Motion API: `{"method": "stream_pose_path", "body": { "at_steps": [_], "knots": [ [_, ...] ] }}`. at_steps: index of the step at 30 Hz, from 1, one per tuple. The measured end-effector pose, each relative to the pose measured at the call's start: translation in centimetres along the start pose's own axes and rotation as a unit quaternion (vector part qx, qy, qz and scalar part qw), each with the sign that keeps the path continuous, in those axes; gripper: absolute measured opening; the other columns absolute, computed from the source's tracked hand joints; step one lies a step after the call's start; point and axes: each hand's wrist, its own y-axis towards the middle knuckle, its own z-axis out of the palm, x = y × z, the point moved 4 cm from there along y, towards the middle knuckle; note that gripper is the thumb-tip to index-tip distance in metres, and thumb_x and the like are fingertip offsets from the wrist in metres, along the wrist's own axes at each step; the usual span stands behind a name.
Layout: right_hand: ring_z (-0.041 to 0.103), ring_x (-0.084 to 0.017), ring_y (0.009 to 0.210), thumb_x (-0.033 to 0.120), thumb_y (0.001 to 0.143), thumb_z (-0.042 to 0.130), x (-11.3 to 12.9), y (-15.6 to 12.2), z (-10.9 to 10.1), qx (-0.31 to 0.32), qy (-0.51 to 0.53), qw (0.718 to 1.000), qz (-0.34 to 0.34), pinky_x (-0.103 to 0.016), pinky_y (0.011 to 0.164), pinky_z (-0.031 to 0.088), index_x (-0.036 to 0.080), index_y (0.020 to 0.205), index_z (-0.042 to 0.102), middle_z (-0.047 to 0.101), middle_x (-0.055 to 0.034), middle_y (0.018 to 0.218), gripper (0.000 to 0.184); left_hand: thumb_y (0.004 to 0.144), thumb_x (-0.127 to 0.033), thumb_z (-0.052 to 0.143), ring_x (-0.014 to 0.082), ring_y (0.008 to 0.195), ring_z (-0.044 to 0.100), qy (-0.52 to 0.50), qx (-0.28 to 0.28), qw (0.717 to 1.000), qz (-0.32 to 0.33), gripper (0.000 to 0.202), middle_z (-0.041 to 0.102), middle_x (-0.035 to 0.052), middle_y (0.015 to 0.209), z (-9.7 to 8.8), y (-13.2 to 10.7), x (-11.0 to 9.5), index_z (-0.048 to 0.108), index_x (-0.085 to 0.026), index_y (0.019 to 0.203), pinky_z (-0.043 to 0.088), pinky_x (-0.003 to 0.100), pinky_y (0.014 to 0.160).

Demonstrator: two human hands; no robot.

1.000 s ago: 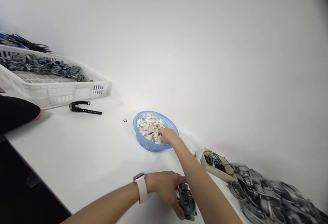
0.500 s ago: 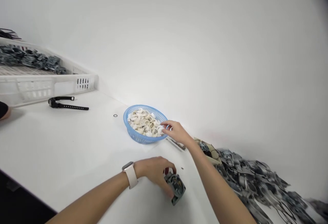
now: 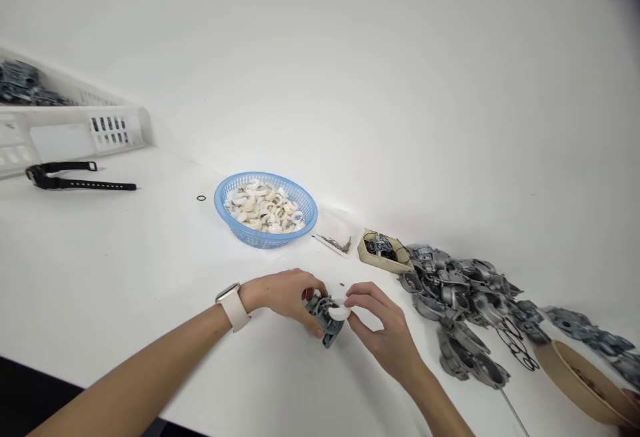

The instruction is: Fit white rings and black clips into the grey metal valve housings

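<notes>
My left hand point(image 3: 293, 298) is closed around a grey metal carburetor body point(image 3: 327, 331) on the white table, its open side facing up. Between the fingertips of my right hand point(image 3: 383, 327) is a white curved carburetor float point(image 3: 339, 311), held over the carburetor body's right side. Whether the float is seated in it or only touching, I cannot tell. Beyond my hands stands a blue plastic basket point(image 3: 267, 237) with many similar floats point(image 3: 260, 205) inside.
Right of the basket are a small tray point(image 3: 333, 245) of thin metal pieces and a beige box point(image 3: 385, 262) of parts. Grey metal bowls point(image 3: 463, 290) are heaped at the right, near a tan round container point(image 3: 575, 380). A black watch point(image 3: 80, 180) and white crate point(image 3: 65, 140) are at the left.
My right hand has left the basket and come back to the carburetor body with a white float. The view has shifted to the right; my left hand keeps hold of the carburetor body.
</notes>
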Motion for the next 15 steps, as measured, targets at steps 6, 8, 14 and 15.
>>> {"method": "stream_pose_path", "body": {
  "at_steps": [6, 8, 14, 15],
  "knots": [
    [0.067, -0.020, 0.090, 0.009, 0.092, 0.055, -0.4, -0.9, 1.4, -0.063, -0.053, 0.996, -0.027, -0.034, 0.075, 0.059, 0.027, 0.104, 0.065, 0.063, -0.0087, 0.102, 0.024, 0.059, -0.069, 0.081, 0.0282, 0.098, 0.060, 0.003, -0.002, 1.000, 0.003, 0.074, 0.066, 0.0037, 0.103, 0.0, 0.1, 0.0, 0.066, -0.029, 0.119, 0.047, 0.032, 0.076],
    [0.068, -0.020, 0.089, 0.008, 0.092, 0.054, -0.3, -1.1, 1.7, -0.053, -0.066, 0.996, -0.037, -0.033, 0.072, 0.060, 0.027, 0.108, 0.064, 0.063, -0.0090, 0.103, 0.027, 0.060, -0.069, 0.081, 0.0278, 0.097, 0.060, 0.003, 0.001, 1.000, 0.008, 0.071, 0.066, 0.0031, 0.102, 0.0, 0.1, 0.0, 0.067, -0.029, 0.117, 0.046, 0.032, 0.075],
    [0.068, -0.020, 0.089, 0.005, 0.092, 0.053, 0.0, -1.9, 1.8, -0.035, -0.098, 0.993, -0.052, -0.032, 0.071, 0.060, 0.029, 0.114, 0.062, 0.063, -0.0087, 0.102, 0.034, 0.059, -0.065, 0.084, 0.0266, 0.095, 0.062, -0.018, 0.000, 1.000, 0.012, 0.074, 0.066, 0.0027, 0.103, 0.2, 0.4, 0.5, 0.064, -0.031, 0.122, 0.046, 0.031, 0.073],
    [0.068, -0.020, 0.089, 0.005, 0.091, 0.053, 0.0, -2.1, 1.7, -0.034, -0.102, 0.993, -0.052, -0.032, 0.071, 0.060, 0.029, 0.114, 0.061, 0.063, -0.0087, 0.102, 0.034, 0.059, -0.063, 0.084, 0.0257, 0.094, 0.062, -0.023, 0.002, 1.000, 0.014, 0.074, 0.066, 0.0024, 0.103, 0.2, 0.5, 0.6, 0.063, -0.032, 0.122, 0.046, 0.031, 0.073]
  ]
}}
